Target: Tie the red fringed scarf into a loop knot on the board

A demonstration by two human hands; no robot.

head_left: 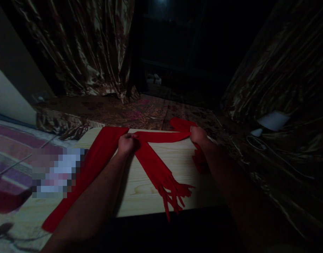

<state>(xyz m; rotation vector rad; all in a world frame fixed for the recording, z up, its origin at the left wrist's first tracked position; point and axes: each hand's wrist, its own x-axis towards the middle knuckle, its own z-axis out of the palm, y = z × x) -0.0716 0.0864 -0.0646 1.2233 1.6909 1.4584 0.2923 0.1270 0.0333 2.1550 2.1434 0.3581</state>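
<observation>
Red scarf (153, 161) on the pale wood bench (182, 158), both hands on it near the bench's far edge. Left hand (126, 143), left of the bench's middle: fingers curled closed, cloth pinched. Right hand (198, 134), by the bench's far right corner: fingers also closed on cloth. Key relation: a narrow length runs between the two hands, long axis roughly along the bench's far edge, looking pulled fairly straight. From the left fingers a fringed tail slants toward the bench's near edge, fringe spread near that edge; left hand looks nearer where this tail starts. Another wide red strip (98, 158) lies slantwise down the bench's left side, partly behind the left forearm. Red fold (181, 123) sits at the bench's far edge beside the right hand; more bunched red cloth (201, 163) under the right wrist, mostly blocked. Can't tell how these join. Fingertips mostly hidden, bench's right end dark, item left of the bench pixelated.
</observation>
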